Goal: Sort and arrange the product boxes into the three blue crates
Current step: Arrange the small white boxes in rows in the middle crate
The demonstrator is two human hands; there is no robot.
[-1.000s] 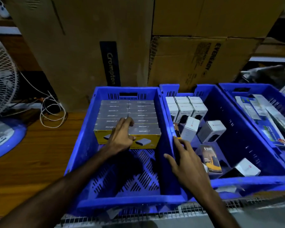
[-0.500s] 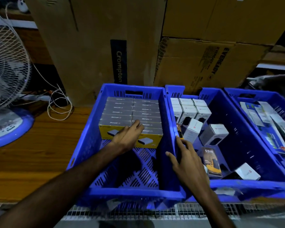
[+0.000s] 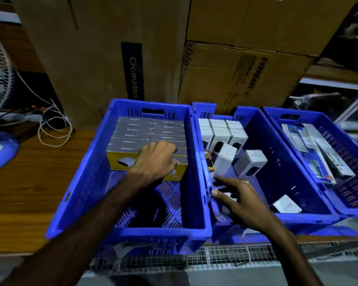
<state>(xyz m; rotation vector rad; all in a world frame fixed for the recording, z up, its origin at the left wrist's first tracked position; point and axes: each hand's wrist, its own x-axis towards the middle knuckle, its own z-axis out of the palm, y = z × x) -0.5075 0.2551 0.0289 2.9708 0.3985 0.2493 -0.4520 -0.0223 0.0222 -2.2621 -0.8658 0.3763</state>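
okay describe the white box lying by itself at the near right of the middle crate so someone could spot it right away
Of the three blue crates, take the middle crate. Its far left corner holds upright white boxes in neat rows. The lone white box lies flat in the near right corner, apart from all the others, past the right hand.
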